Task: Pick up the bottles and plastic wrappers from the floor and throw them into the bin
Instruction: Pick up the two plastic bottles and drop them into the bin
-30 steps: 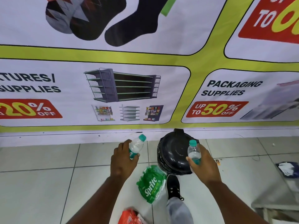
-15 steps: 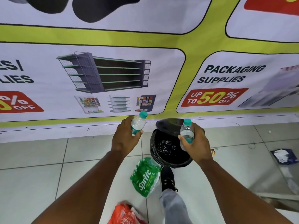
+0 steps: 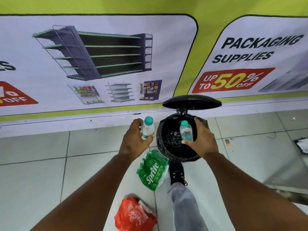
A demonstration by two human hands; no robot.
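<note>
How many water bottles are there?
2: one bottle in the left hand beside the bin, another bottle in the right hand over its opening. Others may be hidden inside.

left hand (image 3: 135, 144): fingers clasped | right hand (image 3: 202, 143): fingers clasped | arms extended

Right hand (image 3: 202, 140) covers lower half of its bottle (image 3: 186, 131), label unreadable. Shoe (image 3: 177, 170) hides bin (image 3: 168, 135) pedal area. Red wrapper (image 3: 135, 214) cut off at bottom edge (same w/ both forearms). Small orange scrap (image 3: 227, 142) too tiny to ID.
</note>
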